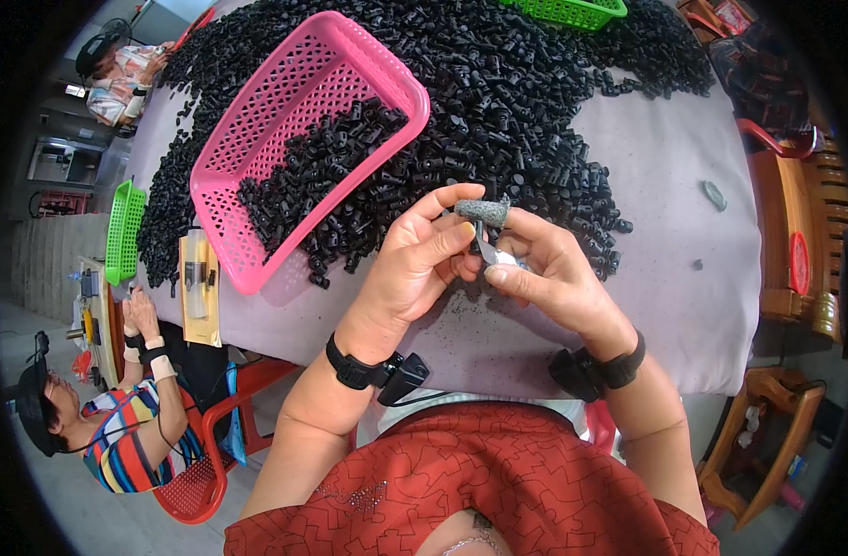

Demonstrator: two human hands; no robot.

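- Head view: both hands met over the near edge of the bench [665, 185], which was draped in a grey cloth.
- Left hand [415, 269] pinched a small black plastic part, mostly hidden behind the fingertips.
- Right hand [554, 273] was closed on a small cutter [484, 243] with a grey wrapped handle, its blades at the part.
- Step, by my judgement: trimming one piece; the next move would call for a steady squeeze and keeping the fingertips off the blades.
- Heap of black parts [517, 102] lay at 12 o'clock from the hands.
- Pink basket [294, 102], partly filled, sat at 10 o'clock.
- Green basket [572, 11] stood at the far edge.
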